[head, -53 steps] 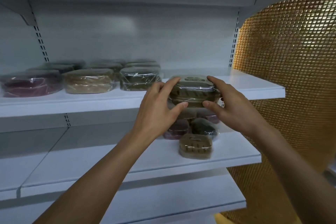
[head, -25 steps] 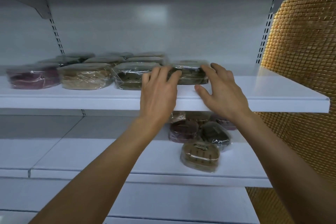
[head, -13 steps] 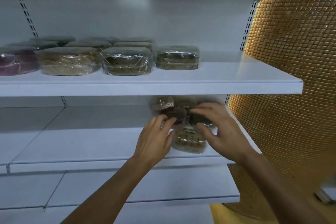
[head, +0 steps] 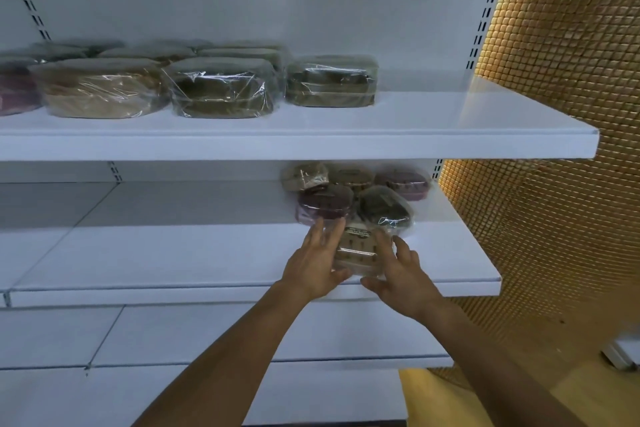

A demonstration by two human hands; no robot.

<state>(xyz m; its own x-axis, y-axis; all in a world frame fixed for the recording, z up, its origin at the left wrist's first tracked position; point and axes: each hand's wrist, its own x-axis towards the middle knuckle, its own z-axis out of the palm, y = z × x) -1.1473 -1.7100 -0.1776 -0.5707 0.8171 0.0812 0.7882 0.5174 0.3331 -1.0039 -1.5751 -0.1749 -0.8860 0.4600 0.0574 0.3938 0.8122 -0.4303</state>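
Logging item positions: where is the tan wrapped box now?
Head view: the tan wrapped box lies near the front edge of the middle shelf, right of centre, between the left hand and right hand.

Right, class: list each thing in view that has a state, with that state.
tan box: wrapped, at the front of the middle shelf.
left hand: fingers straight, touching its left side.
right hand: fingers spread, touching its right side.
piled boxes behind: wrapped, jumbled.
upper-shelf boxes: wrapped, in rows.
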